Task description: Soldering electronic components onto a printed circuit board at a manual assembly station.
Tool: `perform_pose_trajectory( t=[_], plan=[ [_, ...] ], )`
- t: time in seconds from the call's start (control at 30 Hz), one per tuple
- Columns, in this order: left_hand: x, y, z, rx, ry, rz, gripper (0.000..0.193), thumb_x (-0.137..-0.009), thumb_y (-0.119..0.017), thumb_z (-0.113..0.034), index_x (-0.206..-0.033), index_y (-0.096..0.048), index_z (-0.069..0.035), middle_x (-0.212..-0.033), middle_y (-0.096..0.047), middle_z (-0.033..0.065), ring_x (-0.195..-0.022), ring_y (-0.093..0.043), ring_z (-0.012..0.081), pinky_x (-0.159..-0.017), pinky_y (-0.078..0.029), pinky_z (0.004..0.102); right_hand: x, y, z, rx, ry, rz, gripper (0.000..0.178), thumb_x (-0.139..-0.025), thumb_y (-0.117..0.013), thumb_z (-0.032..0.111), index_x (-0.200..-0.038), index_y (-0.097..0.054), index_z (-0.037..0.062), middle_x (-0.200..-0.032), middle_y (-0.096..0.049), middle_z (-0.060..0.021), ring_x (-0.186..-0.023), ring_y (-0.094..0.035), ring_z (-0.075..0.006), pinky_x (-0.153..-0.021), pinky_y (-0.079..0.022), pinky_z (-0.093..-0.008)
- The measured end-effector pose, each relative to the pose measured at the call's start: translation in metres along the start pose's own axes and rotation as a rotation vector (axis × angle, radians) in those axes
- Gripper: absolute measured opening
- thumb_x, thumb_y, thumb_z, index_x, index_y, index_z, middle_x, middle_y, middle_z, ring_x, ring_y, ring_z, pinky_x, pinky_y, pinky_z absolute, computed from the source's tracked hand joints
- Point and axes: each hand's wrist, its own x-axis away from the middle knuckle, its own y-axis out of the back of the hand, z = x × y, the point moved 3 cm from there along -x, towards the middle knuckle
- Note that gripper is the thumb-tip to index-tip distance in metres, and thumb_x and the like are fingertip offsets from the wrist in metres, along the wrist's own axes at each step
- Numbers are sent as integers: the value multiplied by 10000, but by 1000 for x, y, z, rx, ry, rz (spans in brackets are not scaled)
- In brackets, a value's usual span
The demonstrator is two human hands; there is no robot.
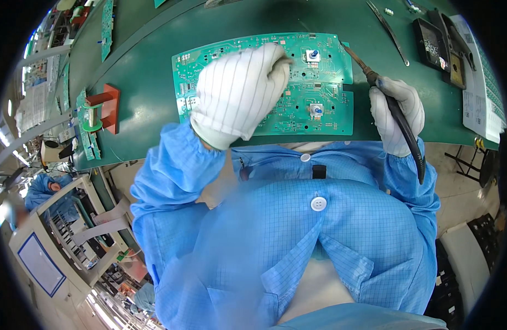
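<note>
A green circuit board panel (336,121) lies on the green work surface in front of me, with two blue-shafted rotary parts (314,55) standing on its right side. My left hand (239,88), in a white striped glove, is over the panel's middle. Its fingers are curled closed near the upper rotary part, and whatever they pinch is hidden. In my gloved right hand (396,113) is a soldering iron (399,118), gripped like a pen right of the panel. The iron's tip points up and left to the panel's upper right corner; I cannot tell whether it touches.
Tweezers (389,34) lie beyond my right hand, near a black compartment tray (432,44) and a white sheet-like board (476,88). At left stand a reddish-orange holder (109,107) and a green-flanged spool (90,118). More circuit boards (107,30) are along the left. Another person (47,195) is at lower left.
</note>
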Motion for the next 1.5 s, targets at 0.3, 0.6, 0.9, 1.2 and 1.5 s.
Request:
perform_pose_trajectory(
  t=[0.3, 0.6, 0.9, 1.2, 1.5],
  plan=[
    [9, -22, 6, -56, 80, -5, 147, -835, -689, -240, -822, -620, -110, -707, -654, 87, -595, -658, 270, -554, -536, 376, -4, 1, 0, -15, 22, 3, 248, -767, -765, -17, -987, -661, 32, -864, -710, -112, -670, -684, -217, -595, -542, -302],
    [3, -27, -6, -286, 44, 99, 170, -864, -641, -226, -840, -558, -81, -632, -585, 85, -525, -633, 212, -478, -530, 336, -5, 18, -17, -648, -653, 120, 147, -917, -589, -11, -1063, -591, -3, -912, -627, -101, -732, -590, -127, -673, -499, -262],
    [-3, -27, -2, -206, 26, 153, 164, -887, -612, -221, -834, -546, -80, -644, -611, 94, -526, -640, 237, -481, -525, 359, -14, 25, -38, -543, -291, 436, 164, -795, -699, 12, -945, -635, 26, -934, -633, -122, -852, -630, -226, -771, -517, -322],
    [-18, -38, 17, 46, 35, 240, 133, -896, -628, -219, -904, -601, -89, -655, -644, 126, -588, -660, 296, -533, -534, 393, -20, 23, -34, -413, -125, 446, 178, -786, -716, 45, -944, -635, 49, -893, -674, -119, -857, -644, -276, -759, -508, -367],
    [-18, -39, 18, 77, 69, 263, 117, -898, -628, -210, -918, -614, -96, -693, -651, 126, -616, -662, 314, -556, -531, 416, -22, 20, -32, -384, -112, 449, 155, -803, -757, 68, -927, -665, 78, -918, -709, -66, -875, -669, -254, -764, -519, -361]
  ],
)
